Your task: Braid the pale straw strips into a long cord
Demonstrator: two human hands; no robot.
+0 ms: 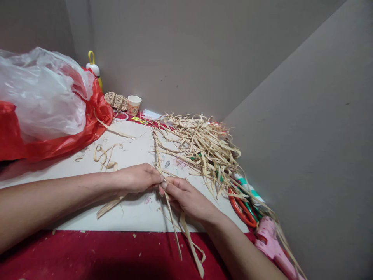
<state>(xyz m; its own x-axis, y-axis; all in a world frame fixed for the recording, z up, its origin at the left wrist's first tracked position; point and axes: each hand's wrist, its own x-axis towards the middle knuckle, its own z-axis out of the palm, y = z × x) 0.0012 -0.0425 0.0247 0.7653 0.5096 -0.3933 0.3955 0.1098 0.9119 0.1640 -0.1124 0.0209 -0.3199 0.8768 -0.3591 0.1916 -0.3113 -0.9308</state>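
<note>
Pinching together over the white board (134,219), the left hand (140,178) and right hand (186,196) are holding a twisted straw cord (157,149) between closed fingertips; the cord is running away from them toward the board's far edge, left of a straw heap (201,144); loose strips (190,245) are trailing below the right hand, over the red cloth (43,252); both hands are apparently twisting or joining strips at this step; the next move is presumably calling for a steady pinch and untangled strips.
</note>
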